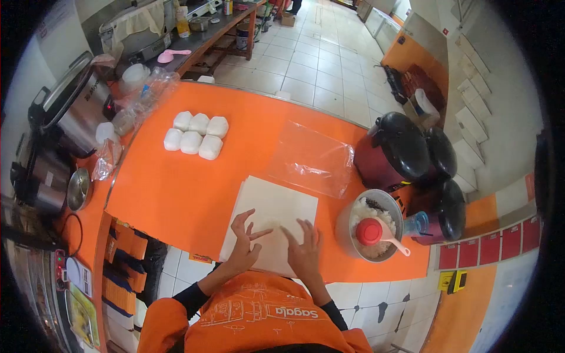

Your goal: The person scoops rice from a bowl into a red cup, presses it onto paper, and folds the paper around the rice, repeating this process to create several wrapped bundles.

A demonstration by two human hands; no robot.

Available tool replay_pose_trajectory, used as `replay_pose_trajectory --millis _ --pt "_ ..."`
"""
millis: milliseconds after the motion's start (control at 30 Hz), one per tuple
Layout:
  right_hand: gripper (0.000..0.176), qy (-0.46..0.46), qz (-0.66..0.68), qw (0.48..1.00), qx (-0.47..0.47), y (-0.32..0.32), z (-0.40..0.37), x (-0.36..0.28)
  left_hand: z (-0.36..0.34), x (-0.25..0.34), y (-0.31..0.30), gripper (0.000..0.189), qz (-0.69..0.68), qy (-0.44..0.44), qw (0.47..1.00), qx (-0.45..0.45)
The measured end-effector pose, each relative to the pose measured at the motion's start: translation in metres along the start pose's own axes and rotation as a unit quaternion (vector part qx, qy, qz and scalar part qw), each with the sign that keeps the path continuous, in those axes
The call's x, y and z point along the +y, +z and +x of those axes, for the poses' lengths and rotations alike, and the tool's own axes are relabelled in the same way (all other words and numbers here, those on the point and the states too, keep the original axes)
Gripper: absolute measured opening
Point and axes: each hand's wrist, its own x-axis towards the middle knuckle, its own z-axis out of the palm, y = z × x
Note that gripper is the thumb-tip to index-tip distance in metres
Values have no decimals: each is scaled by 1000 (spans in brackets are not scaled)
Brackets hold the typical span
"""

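Note:
A stack of pale paper sheets [276, 197] lies on the orange table before me. My left hand [242, 242] is over the left part of the top sheet, fingers spread and index finger pointing inward. My right hand [304, 248] is over the right part, its fingers apart and its index fingertip close to the left one. A faint pale patch shows on the paper between the fingertips. To the right stands a metal pot [342, 230] of white rice [360, 216]. A red cup [369, 231] and a pink rice paddle [393, 240] rest on the rice.
Several white wrapped packets [196, 135] sit in two rows at the table's far left. A clear plastic bag [312, 156] lies beyond the paper. Dark red containers with black lids [400, 147] stand at the right. Large cookers [88, 100] and a small metal bowl [79, 188] are left.

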Motion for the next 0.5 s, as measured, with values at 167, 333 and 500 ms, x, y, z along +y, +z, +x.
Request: replay_pose_trajectory --millis 167,333,500 --pt "43 48 148 988 -24 14 -3 11 -13 -17 -18 74 95 -50 994 5" --pt "49 -34 -29 994 -104 26 -19 0 -29 -21 -47 47 334 46 922 -189" --pt "49 -12 59 993 -105 15 -30 7 -54 -54 -79 35 298 76 910 -279"
